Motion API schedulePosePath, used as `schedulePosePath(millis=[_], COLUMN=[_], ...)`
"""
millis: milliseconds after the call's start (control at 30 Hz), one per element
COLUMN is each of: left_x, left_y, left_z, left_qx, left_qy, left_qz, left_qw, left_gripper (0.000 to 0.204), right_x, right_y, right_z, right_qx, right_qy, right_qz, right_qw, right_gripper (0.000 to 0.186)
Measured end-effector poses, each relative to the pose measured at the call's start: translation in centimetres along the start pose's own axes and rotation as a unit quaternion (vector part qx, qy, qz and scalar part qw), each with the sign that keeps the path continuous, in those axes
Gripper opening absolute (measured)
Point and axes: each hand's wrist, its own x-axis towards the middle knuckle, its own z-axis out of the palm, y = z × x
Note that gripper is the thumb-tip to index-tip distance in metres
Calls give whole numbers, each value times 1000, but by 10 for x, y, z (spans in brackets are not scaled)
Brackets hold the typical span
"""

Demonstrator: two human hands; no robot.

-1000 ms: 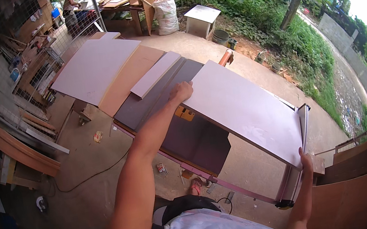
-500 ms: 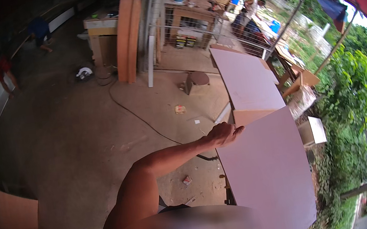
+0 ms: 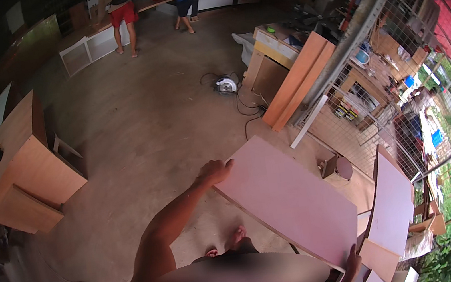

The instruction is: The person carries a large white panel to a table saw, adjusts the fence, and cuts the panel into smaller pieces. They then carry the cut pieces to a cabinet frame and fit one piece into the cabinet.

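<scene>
A large flat board (image 3: 291, 198), pale pinkish on its upper face, is held out in front of me and slants from upper left to lower right. My left hand (image 3: 217, 172) is closed on its far left corner, with the arm stretched forward. At the opposite end, low on the right, my right hand (image 3: 352, 263) grips the near right edge. Part of that hand is hidden by the board. Just beyond the board on the right stands a similar pale panel (image 3: 391, 204).
A wooden cabinet (image 3: 38, 161) stands at left. Far off, two people work beside a long white frame (image 3: 94, 47). A circular saw (image 3: 226, 85) lies on the floor with its cord. Tall brown planks (image 3: 298, 82) lean by a post; a small stool (image 3: 336, 168) is nearby.
The board has turned and moved left, away from the other panel, with my left hand on it. My right hand has come into view. The view has swung left, showing the cabinet and workers.
</scene>
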Motion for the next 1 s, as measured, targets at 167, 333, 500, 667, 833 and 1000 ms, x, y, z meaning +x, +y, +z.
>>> schedulePosePath(millis=[167,333,500,667,833,1000], left_x=[54,58,-29,-100,-108,-95], left_y=[-160,-285,-357,-385,-398,-420], left_z=[-18,-58,-84,-65,-63,-134], left_qx=[-9,7,-114,-182,-404,-428], left_qy=[8,-43,-44,-22,201,182], left_qz=[-197,-412,-600,-678,-652,-625], left_qw=[980,910,791,712,609,627], left_gripper=[76,69,66,75,57,47], right_x=[48,49,-46,-210,-373,-511], right_y=[-255,-500,-705,-853,-946,-1051], right_z=[135,302,433,515,593,641], right_qx=[-230,-354,-428,-454,-462,-445], right_qy=[-130,-267,-326,-321,-278,-221], right_qz=[-85,-261,-496,-584,-665,-757], right_qw=[961,857,681,592,517,426], right_gripper=[81,75,69,62,49,38])
